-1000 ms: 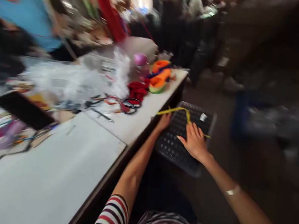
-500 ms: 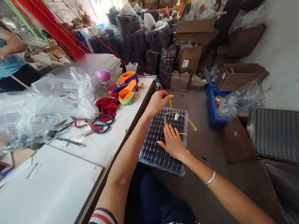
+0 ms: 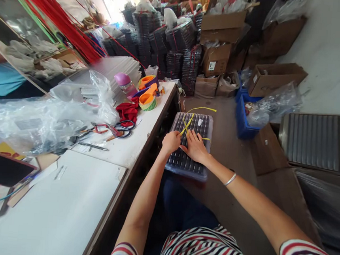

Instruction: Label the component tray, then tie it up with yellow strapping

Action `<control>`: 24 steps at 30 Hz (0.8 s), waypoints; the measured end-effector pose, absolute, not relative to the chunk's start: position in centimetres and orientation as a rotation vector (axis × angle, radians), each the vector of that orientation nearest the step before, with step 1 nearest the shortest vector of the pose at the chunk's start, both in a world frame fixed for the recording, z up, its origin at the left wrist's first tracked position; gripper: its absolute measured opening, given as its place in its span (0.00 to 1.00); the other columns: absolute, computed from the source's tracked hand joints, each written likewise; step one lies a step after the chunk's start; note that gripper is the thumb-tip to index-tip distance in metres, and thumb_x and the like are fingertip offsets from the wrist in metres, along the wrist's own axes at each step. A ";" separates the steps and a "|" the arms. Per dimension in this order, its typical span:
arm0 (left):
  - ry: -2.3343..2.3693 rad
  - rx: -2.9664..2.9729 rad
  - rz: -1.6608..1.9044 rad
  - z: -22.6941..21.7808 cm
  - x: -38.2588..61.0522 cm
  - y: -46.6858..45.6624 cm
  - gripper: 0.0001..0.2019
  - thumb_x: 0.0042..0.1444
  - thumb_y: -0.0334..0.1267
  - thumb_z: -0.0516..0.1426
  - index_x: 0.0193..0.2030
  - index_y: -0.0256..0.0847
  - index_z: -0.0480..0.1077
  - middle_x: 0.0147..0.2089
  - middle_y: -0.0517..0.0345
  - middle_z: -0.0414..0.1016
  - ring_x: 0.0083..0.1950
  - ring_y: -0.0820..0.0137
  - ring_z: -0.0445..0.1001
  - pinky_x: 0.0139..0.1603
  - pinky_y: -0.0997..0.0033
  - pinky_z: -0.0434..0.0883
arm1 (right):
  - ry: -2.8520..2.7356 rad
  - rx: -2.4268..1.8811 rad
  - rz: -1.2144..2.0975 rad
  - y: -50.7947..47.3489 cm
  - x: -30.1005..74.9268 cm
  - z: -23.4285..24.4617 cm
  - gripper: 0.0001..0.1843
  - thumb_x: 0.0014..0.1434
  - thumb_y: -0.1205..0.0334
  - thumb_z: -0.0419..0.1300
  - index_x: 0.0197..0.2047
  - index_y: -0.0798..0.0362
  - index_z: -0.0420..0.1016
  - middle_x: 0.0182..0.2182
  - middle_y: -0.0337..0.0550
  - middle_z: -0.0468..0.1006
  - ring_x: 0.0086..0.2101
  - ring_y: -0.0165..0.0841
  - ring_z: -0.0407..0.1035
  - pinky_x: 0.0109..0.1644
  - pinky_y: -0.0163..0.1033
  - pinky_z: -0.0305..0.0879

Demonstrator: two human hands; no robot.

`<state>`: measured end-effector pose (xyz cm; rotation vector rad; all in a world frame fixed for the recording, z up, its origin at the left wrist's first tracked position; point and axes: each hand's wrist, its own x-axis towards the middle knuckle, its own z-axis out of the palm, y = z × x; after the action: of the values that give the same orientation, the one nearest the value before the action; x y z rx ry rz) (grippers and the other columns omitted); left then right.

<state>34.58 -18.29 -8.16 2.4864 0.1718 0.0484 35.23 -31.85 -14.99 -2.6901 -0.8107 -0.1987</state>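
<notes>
A stack of black trays (image 3: 188, 161) with rows of small compartments, edged in clear plastic, stands in front of my knees. Yellow strapping (image 3: 189, 123) crosses itself on top of it, and one loose end curls out past the far edge. My left hand (image 3: 171, 142) is closed on the yellow strapping at the stack's left side. Flat on top lies my right hand (image 3: 196, 146), fingers spread, pressing near the spot where the strap crosses. A small white label (image 3: 200, 122) shows on the top tray.
On my left runs a white worktable (image 3: 59, 197) with scissors (image 3: 124, 129), a pen (image 3: 93, 146), tape rolls (image 3: 147, 101) and plastic bags (image 3: 48, 121). A blue crate (image 3: 243, 124) and cardboard boxes stand to the right. Stacked black trays fill the back. Another person's blue sleeve (image 3: 1, 81) shows at far left.
My left hand has come down and toward me from above the stack's far edge, drawing the strap, which now crosses itself. My right hand stays flat on the stack.
</notes>
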 end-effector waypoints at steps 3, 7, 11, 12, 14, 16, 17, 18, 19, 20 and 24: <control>0.120 2.474 0.076 -8.9 34.5 -17.7 0.13 0.60 0.33 0.47 0.38 0.36 0.73 0.27 0.56 0.73 0.29 0.70 0.70 0.33 0.72 0.66 | -0.803 -2.675 -0.209 -31.7 35.0 -14.8 0.37 0.65 0.47 0.41 0.62 0.73 0.56 0.63 0.65 0.51 0.63 0.49 0.41 0.64 0.55 0.38; 0.005 2.573 0.077 -9.5 34.3 -18.3 0.12 0.57 0.29 0.48 0.35 0.35 0.72 0.31 0.52 0.72 0.34 0.68 0.72 0.39 0.70 0.67 | -0.813 -2.604 -0.190 -31.8 35.0 -14.6 0.34 0.62 0.53 0.49 0.61 0.73 0.57 0.62 0.66 0.52 0.63 0.50 0.42 0.64 0.55 0.38; -0.083 2.706 0.053 -10.9 33.6 -20.1 0.08 0.52 0.29 0.52 0.34 0.35 0.72 0.40 0.45 0.71 0.44 0.61 0.71 0.46 0.66 0.66 | -0.817 -2.485 -0.116 -32.7 35.4 -14.2 0.29 0.55 0.64 0.55 0.59 0.68 0.62 0.61 0.62 0.57 0.62 0.48 0.46 0.64 0.55 0.40; -0.091 2.729 0.055 -11.3 33.5 -20.4 0.09 0.54 0.30 0.51 0.36 0.35 0.72 0.41 0.45 0.70 0.45 0.61 0.71 0.46 0.65 0.66 | -0.814 -2.448 -0.088 -33.2 35.6 -13.9 0.27 0.55 0.65 0.55 0.58 0.65 0.65 0.59 0.59 0.61 0.61 0.47 0.50 0.64 0.54 0.44; -0.106 2.769 0.069 -11.9 33.3 -20.8 0.11 0.56 0.32 0.49 0.39 0.36 0.71 0.43 0.45 0.70 0.46 0.60 0.70 0.46 0.64 0.65 | -0.788 -2.374 -0.040 -34.7 36.2 -13.0 0.22 0.58 0.66 0.51 0.55 0.60 0.68 0.53 0.53 0.70 0.53 0.41 0.64 0.58 0.49 0.58; -0.135 2.803 0.087 -12.3 33.2 -21.0 0.12 0.58 0.34 0.48 0.40 0.36 0.71 0.45 0.44 0.69 0.48 0.59 0.68 0.45 0.64 0.65 | -0.718 -2.310 -0.030 -36.7 36.9 -11.7 0.21 0.62 0.66 0.45 0.55 0.59 0.68 0.43 0.49 0.77 0.37 0.33 0.73 0.44 0.41 0.68; -0.157 2.817 0.094 -12.4 33.1 -21.0 0.12 0.58 0.34 0.48 0.40 0.35 0.71 0.45 0.44 0.69 0.49 0.59 0.68 0.45 0.64 0.64 | -0.662 -2.266 -0.053 -37.8 37.3 -11.0 0.21 0.64 0.66 0.42 0.55 0.61 0.67 0.38 0.48 0.78 0.28 0.29 0.72 0.36 0.37 0.69; -0.181 2.831 0.102 -12.4 33.1 -21.1 0.11 0.58 0.35 0.48 0.40 0.35 0.71 0.45 0.44 0.69 0.49 0.59 0.67 0.45 0.64 0.64 | -0.601 -2.214 -0.094 -38.8 37.7 -10.3 0.21 0.64 0.66 0.42 0.55 0.62 0.67 0.33 0.46 0.79 0.21 0.26 0.68 0.30 0.34 0.66; -0.204 2.843 0.110 -12.5 33.0 -21.1 0.11 0.58 0.35 0.49 0.39 0.35 0.72 0.45 0.44 0.69 0.49 0.58 0.67 0.46 0.63 0.63 | -0.534 -2.136 -0.148 -39.8 38.1 -9.6 0.20 0.63 0.67 0.43 0.54 0.63 0.68 0.29 0.44 0.78 0.17 0.23 0.62 0.26 0.31 0.62; -0.224 2.854 0.121 -12.5 32.9 -21.1 0.11 0.58 0.35 0.49 0.39 0.35 0.72 0.44 0.44 0.69 0.49 0.58 0.66 0.47 0.62 0.62 | -0.497 -2.089 -0.188 -40.7 38.4 -8.9 0.20 0.62 0.68 0.45 0.54 0.63 0.69 0.25 0.40 0.76 0.16 0.22 0.58 0.24 0.29 0.58; -0.255 2.889 0.173 -12.5 32.7 -21.2 0.11 0.58 0.34 0.49 0.39 0.35 0.72 0.45 0.43 0.69 0.50 0.56 0.64 0.49 0.58 0.58 | -0.423 -1.992 -0.309 -43.1 39.6 -6.0 0.24 0.59 0.72 0.49 0.58 0.60 0.64 0.20 0.34 0.71 0.16 0.20 0.54 0.24 0.29 0.53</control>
<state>32.65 -21.22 -12.48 2.8894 -0.2547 0.1727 39.59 -43.13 -6.01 -1.9924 -0.4235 -0.3085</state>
